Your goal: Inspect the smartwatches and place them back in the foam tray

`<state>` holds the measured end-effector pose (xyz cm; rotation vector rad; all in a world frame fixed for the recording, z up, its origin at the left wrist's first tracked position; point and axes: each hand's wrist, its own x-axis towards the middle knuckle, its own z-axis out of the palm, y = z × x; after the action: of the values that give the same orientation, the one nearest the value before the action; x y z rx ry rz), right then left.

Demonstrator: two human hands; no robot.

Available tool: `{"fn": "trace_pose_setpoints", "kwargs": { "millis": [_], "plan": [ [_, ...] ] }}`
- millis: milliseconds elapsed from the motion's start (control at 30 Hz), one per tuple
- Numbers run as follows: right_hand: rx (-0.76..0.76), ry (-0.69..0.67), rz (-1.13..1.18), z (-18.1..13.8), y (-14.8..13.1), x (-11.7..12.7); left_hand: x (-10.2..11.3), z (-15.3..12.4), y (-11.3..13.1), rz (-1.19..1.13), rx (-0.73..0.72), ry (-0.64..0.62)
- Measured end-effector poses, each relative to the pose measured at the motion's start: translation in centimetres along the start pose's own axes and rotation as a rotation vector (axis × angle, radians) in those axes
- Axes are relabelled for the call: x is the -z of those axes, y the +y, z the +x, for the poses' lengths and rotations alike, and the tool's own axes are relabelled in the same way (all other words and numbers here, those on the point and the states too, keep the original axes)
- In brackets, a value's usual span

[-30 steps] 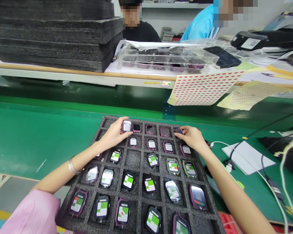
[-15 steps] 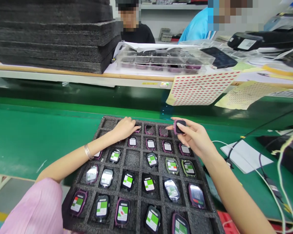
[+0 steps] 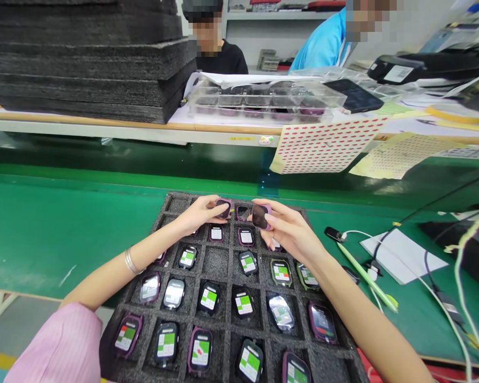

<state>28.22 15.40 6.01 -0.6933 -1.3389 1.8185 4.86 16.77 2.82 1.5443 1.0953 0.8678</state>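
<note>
My left hand (image 3: 203, 213) grips a purple-edged smartwatch (image 3: 223, 208) with a dark screen, above the back row of a black foam tray (image 3: 228, 276). In my right hand (image 3: 289, 226) a second purple-edged smartwatch (image 3: 260, 216) is pinched between thumb and fingers, its dark face turned to me. Between the two hands, another dark-screened watch (image 3: 242, 213) lies in its compartment. More watches fill most of the tray's compartments, several with lit green-and-white screens, such as a black-cased watch (image 3: 209, 296). My right hand partly hides a watch in the second row.
Behind the tray runs a shelf bearing a stack of black foam sheets (image 3: 83, 80), a clear plastic tray (image 3: 263, 101) and a phone (image 3: 355, 96). Sticker sheets (image 3: 329, 146) hang from its edge. A green pen (image 3: 367, 276) and cables lie at right. Two people are beyond the shelf.
My left hand has lifted a watch from the back row. My right hand has moved left with its watch, bringing the two watches closer together. A green pen has come into view.
</note>
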Motion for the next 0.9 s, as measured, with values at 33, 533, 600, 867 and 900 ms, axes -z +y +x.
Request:
{"fn": "trace_pose_setpoints", "kwargs": {
  "millis": [33,533,600,867,900],
  "plan": [
    [0.002,-0.008,0.001,-0.1,0.1,0.0,-0.1,-0.6,0.4,-0.157,0.033,-0.019],
    [-0.021,-0.112,0.164,-0.9,0.7,-0.1,-2.3,-3.4,2.0,-0.422,0.099,0.111],
    [-0.029,-0.107,0.163,-1.0,0.7,-0.1,-2.5,-3.6,2.2,-0.473,0.125,0.153],
    [-0.068,-0.059,0.129,-1.0,0.9,-0.4,-2.7,-3.9,1.7,-0.198,0.082,0.145],
    [-0.07,-0.06,0.13,-1.0,0.9,-0.3,-2.7,-4.0,1.5,-0.124,0.035,0.155]
  ]
}}
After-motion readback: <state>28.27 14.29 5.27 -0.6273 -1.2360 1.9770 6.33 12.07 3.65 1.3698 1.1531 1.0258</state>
